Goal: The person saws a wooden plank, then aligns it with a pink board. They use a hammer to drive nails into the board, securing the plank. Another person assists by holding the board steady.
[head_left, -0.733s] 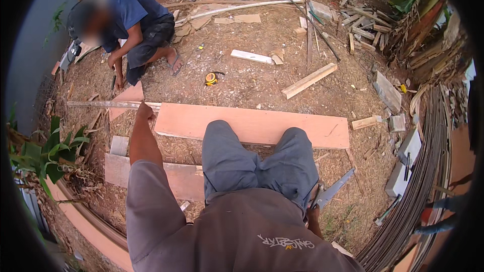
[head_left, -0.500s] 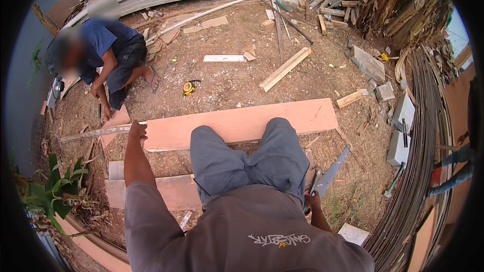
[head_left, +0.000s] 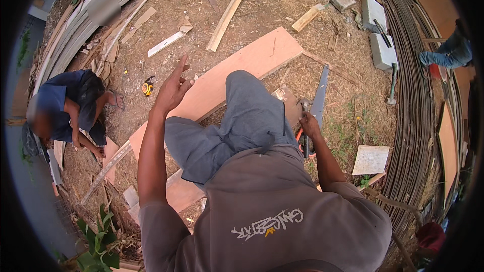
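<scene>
My left hand (head_left: pixel 174 86) is open, its fingers stretched out over the long pinkish plywood board (head_left: pixel 247 65) in front of my knees. It holds nothing. At my right side, my right hand (head_left: pixel 311 125) is closed on a hammer (head_left: pixel 304 105), with the metal head showing beyond my fingers. Right beside it a handsaw (head_left: pixel 319 93) lies on the ground, its blade pointing away from me. The saw's orange and black handle is partly hidden by my hand and leg.
A co-worker (head_left: pixel 75 103) crouches at the left. A yellow tape measure (head_left: pixel 147 88) lies beyond the board. Concrete blocks (head_left: pixel 374 14), another hammer (head_left: pixel 392 85) and stacked thin strips (head_left: pixel 403 121) stand along the right. A wooden strip (head_left: pixel 106 174) runs under the board's left end.
My left hand has let go of the board's left end and lifted toward the right, fingers spread. My right hand has moved forward to the hammer. My view has turned to the right.
</scene>
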Demonstrator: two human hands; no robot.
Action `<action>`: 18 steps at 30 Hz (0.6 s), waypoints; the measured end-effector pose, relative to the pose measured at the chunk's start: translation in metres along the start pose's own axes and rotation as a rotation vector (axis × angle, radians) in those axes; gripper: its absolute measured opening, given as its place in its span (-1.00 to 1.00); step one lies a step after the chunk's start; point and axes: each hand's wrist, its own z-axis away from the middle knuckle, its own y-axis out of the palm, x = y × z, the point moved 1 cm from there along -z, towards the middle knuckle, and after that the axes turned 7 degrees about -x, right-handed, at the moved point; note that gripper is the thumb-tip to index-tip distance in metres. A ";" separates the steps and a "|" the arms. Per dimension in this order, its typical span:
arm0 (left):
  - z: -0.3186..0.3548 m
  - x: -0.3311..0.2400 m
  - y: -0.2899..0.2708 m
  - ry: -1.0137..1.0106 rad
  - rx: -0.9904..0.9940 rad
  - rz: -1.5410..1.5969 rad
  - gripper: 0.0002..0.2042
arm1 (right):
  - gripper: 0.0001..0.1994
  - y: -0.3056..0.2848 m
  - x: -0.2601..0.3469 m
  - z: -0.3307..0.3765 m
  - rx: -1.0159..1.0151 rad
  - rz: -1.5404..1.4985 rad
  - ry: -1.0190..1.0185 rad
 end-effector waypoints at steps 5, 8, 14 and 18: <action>0.022 -0.028 0.031 -0.054 0.378 -0.143 -0.18 | -0.58 0.022 0.010 0.005 0.197 -0.255 0.086; 0.030 0.015 0.047 -0.151 0.371 -0.118 -0.19 | -0.66 0.042 0.009 -0.001 0.298 -0.511 0.161; 0.045 0.083 0.107 -0.222 0.408 -0.215 -0.28 | -0.71 0.068 0.012 -0.043 0.536 -0.117 0.026; 0.071 0.087 0.121 -0.312 0.605 -0.119 -0.31 | -0.74 0.087 0.031 -0.070 0.667 0.071 -0.134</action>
